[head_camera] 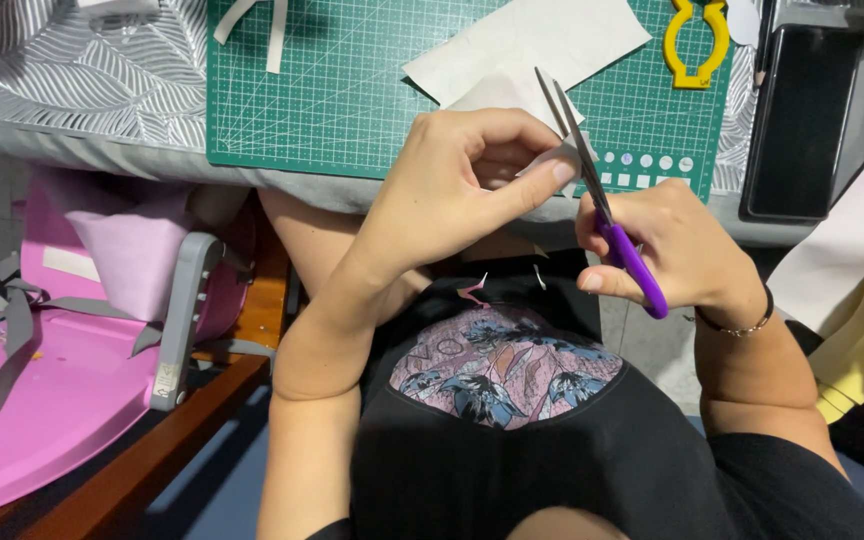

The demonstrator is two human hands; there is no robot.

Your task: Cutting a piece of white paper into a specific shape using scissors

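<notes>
Black shirt showing nearest; left hand pinching white paper scrap, right hand fingers gripping purple-handled scissors, blades slightly apart.

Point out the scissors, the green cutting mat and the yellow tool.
scissors (620, 248): head view, on the purple handle at the right hand.
green cutting mat (352, 90): head view, on its bare gridded surface.
yellow tool (694, 45): head view, on its looped yellow body.

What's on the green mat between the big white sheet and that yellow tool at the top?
In the head view, only bare gridded cutting mat lies between the white paper sheet and the yellow tool; nothing else sits in that gap.
</notes>
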